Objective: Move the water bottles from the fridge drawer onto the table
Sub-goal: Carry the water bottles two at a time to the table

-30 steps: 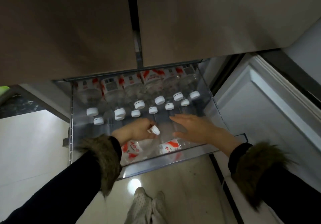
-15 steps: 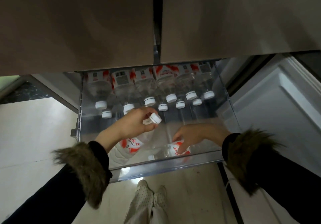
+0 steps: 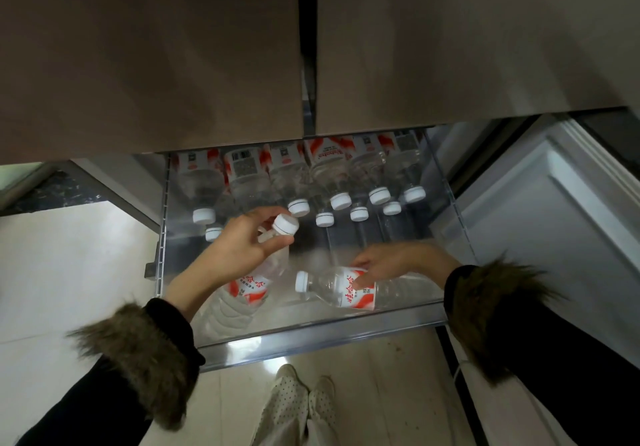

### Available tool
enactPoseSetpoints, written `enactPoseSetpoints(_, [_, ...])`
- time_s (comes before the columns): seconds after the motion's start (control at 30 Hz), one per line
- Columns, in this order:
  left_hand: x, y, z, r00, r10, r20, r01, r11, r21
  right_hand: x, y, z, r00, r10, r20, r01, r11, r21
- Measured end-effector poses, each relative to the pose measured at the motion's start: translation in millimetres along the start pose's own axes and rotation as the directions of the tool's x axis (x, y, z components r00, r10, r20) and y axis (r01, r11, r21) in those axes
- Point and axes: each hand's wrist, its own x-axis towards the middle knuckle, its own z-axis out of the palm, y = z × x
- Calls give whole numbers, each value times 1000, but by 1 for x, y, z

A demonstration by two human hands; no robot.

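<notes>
Two bottles are in play at the near end of the fridge drawer (image 3: 304,336). Left hand (image 3: 239,248) is curled round the neck of one bottle (image 3: 252,283), white cap poking out past the fingers, the body slanting down toward the front wall. Right hand (image 3: 391,265) reaches in beside it, fingertips pressed on the red label of a second bottle (image 3: 343,288) lying on its side, cap pointing left; whether the thumb has closed underneath is hard to tell from up here. So this is the pick-up step, one bottle per hand. Further back, a stacked row of bottles (image 3: 311,182) waits, caps facing forward. No table in sight. Next, I'd say: the right hand needs a firm wrap, then both bottles must lift clear of the front rim.
</notes>
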Motion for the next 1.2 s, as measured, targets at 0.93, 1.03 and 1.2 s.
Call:
enactPoseSetpoints(0.93, [-78,-10,-19,932,54,-359,-148,960,-239,-56,-53,22,755,-158,-636,393,886,246])
enactPoseSetpoints(1.03, [-80,-14,-17,932,42,-359,-134,962,-236,-54,-56,24,759,-150,-634,397,878,268])
enactPoseSetpoints(1.2, [-74,-13,-7,938,31,-346,-92,983,-161,-53,-59,30,751,-106,-652,359,894,267])
